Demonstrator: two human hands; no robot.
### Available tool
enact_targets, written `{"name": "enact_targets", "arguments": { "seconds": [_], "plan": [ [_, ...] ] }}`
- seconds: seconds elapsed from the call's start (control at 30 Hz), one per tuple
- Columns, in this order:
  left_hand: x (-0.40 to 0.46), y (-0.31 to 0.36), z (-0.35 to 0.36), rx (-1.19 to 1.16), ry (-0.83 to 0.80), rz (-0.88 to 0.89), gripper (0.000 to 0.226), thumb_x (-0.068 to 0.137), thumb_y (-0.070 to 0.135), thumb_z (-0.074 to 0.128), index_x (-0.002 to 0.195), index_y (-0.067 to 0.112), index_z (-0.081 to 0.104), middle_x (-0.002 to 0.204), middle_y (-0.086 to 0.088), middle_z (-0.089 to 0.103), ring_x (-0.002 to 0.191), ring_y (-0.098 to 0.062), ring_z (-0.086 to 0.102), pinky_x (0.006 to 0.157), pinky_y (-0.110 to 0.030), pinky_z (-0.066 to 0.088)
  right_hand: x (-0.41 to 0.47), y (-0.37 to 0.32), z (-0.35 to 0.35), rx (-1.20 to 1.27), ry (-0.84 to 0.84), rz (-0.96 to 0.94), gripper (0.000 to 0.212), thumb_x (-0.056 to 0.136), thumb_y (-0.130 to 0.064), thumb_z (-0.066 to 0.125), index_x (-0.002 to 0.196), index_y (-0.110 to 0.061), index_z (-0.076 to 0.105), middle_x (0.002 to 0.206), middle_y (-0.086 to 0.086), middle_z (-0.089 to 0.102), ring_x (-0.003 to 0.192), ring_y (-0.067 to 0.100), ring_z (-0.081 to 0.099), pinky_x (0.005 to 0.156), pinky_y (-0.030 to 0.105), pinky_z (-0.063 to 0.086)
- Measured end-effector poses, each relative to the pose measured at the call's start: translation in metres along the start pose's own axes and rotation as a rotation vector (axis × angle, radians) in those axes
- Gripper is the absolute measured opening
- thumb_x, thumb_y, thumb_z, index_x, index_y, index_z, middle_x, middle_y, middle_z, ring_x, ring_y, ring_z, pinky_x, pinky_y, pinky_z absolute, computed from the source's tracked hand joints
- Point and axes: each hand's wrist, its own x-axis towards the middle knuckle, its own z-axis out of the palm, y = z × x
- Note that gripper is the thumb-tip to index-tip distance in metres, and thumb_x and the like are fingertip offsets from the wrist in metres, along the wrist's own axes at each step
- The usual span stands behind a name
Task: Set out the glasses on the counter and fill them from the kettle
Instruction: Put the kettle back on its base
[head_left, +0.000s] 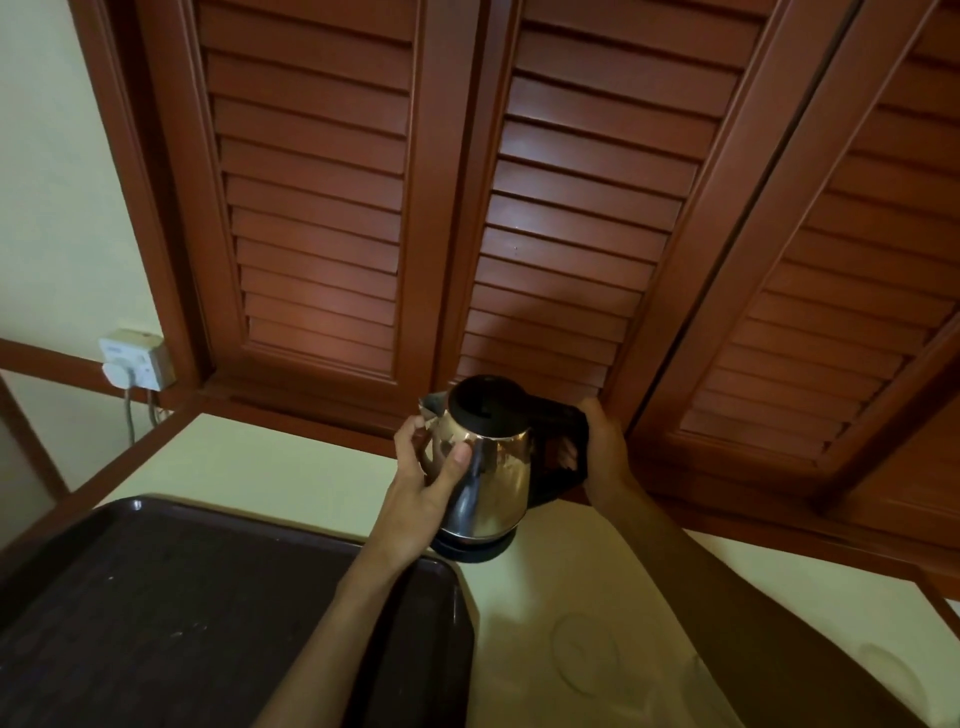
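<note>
I see the steel kettle (485, 467) on its black base (470, 548) at the back of the table (545, 582). My left hand (421, 499) cups its body; right hand (605, 447) grip closed around the handle. Lid shut, contents hidden. Dark tray (156, 613) beside it, bare.

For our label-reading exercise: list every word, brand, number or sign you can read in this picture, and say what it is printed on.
None can be read.
Wall socket: a faint mark along its top edge, too small and blurred to read.
Kettle, held by the left hand and right hand: no label visible on its steel body or black lid.
Tray: only pale specks, no lettering.
</note>
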Motion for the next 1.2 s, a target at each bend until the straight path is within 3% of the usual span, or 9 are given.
{"name": "enact_targets", "arguments": {
  "seconds": [0.1, 0.2, 0.4, 0.53, 0.67, 0.9, 0.97, 1.1, 1.2],
  "plan": [
    [-0.006, -0.006, 0.005, 0.017, -0.03, 0.016, 0.077, 0.085, 0.067, 0.06, 0.15, 0.053, 0.02, 0.143, 0.021, 0.053, 0.132, -0.002, 0.055, 0.11, -0.034, 0.049, 0.004, 0.0, 0.001, 0.005, 0.024, 0.024, 0.043, 0.082, -0.044, 0.056, 0.045, -0.023, 0.058, 0.054, 0.008, 0.047, 0.05, 0.024, 0.045, 0.055, 0.033, 0.038],
    [0.0, -0.009, 0.006, 0.018, -0.055, 0.026, 0.082, 0.087, 0.07, 0.06, 0.155, 0.053, 0.017, 0.158, 0.013, 0.042, 0.145, -0.009, 0.044, 0.118, -0.043, 0.043, 0.006, 0.0, 0.005, 0.034, 0.057, 0.044, 0.038, 0.067, -0.053, 0.06, 0.048, -0.02, 0.057, 0.054, 0.009, 0.044, 0.047, 0.021, 0.043, 0.051, 0.033, 0.035],
    [0.009, -0.012, -0.003, -0.017, -0.104, 0.017, 0.099, 0.083, 0.078, 0.06, 0.161, 0.048, 0.007, 0.167, 0.011, 0.03, 0.152, -0.009, 0.033, 0.124, -0.048, 0.034, 0.01, -0.002, 0.009, 0.069, 0.036, 0.026, 0.037, 0.074, -0.044, 0.061, 0.045, -0.021, 0.056, 0.044, 0.002, 0.044, 0.042, 0.018, 0.038, 0.048, 0.031, 0.031],
    [0.001, -0.01, 0.003, 0.011, -0.13, 0.058, 0.089, 0.092, 0.062, 0.062, 0.162, 0.044, 0.009, 0.167, 0.013, 0.03, 0.153, -0.007, 0.031, 0.124, -0.046, 0.033, 0.011, 0.012, -0.004, 0.122, 0.07, 0.07, 0.031, 0.07, -0.048, 0.064, 0.053, -0.022, 0.068, 0.066, 0.011, 0.052, 0.065, 0.029, 0.048, 0.069, 0.043, 0.04],
    [-0.006, -0.012, 0.006, 0.057, -0.125, 0.097, 0.084, 0.096, 0.054, 0.062, 0.162, 0.045, 0.01, 0.168, 0.018, 0.026, 0.155, -0.004, 0.026, 0.126, -0.045, 0.03, -0.001, 0.018, -0.016, 0.128, 0.06, 0.095, 0.039, 0.078, -0.042, 0.059, 0.045, -0.022, 0.058, 0.052, 0.007, 0.044, 0.048, 0.025, 0.042, 0.053, 0.034, 0.035],
    [-0.011, -0.028, -0.003, -0.031, -0.133, 0.032, 0.072, 0.099, 0.046, 0.057, 0.153, 0.055, 0.01, 0.145, 0.045, 0.037, 0.131, 0.028, 0.037, 0.113, -0.011, 0.038, -0.014, 0.001, -0.001, 0.091, -0.011, 0.048, 0.045, 0.071, -0.046, 0.062, 0.04, -0.017, 0.048, 0.038, 0.005, 0.038, 0.036, 0.021, 0.035, 0.043, 0.03, 0.031],
    [-0.01, -0.031, -0.005, -0.035, -0.125, 0.018, 0.07, 0.098, 0.038, 0.053, 0.149, 0.053, 0.008, 0.135, 0.052, 0.035, 0.119, 0.039, 0.036, 0.101, 0.001, 0.039, -0.011, -0.004, 0.003, 0.072, 0.004, 0.039, 0.048, 0.081, -0.039, 0.06, 0.041, -0.016, 0.049, 0.037, 0.003, 0.038, 0.034, 0.019, 0.036, 0.043, 0.029, 0.031],
    [-0.005, -0.031, -0.005, 0.001, -0.162, -0.015, 0.072, 0.098, 0.05, 0.062, 0.151, 0.06, 0.015, 0.144, 0.042, 0.046, 0.135, 0.016, 0.045, 0.106, -0.014, 0.041, -0.005, 0.001, 0.001, 0.048, 0.016, 0.073, 0.052, 0.09, -0.039, 0.054, 0.042, -0.017, 0.052, 0.039, 0.004, 0.042, 0.036, 0.019, 0.04, 0.046, 0.029, 0.035],
    [-0.008, -0.027, -0.006, 0.023, -0.172, -0.006, 0.068, 0.097, 0.048, 0.06, 0.147, 0.065, 0.016, 0.137, 0.05, 0.047, 0.132, 0.021, 0.044, 0.102, -0.006, 0.041, -0.008, 0.003, 0.0, 0.01, 0.007, 0.088, 0.05, 0.082, -0.046, 0.054, 0.039, -0.02, 0.053, 0.041, 0.005, 0.043, 0.04, 0.022, 0.041, 0.05, 0.031, 0.038]
  ]
}}
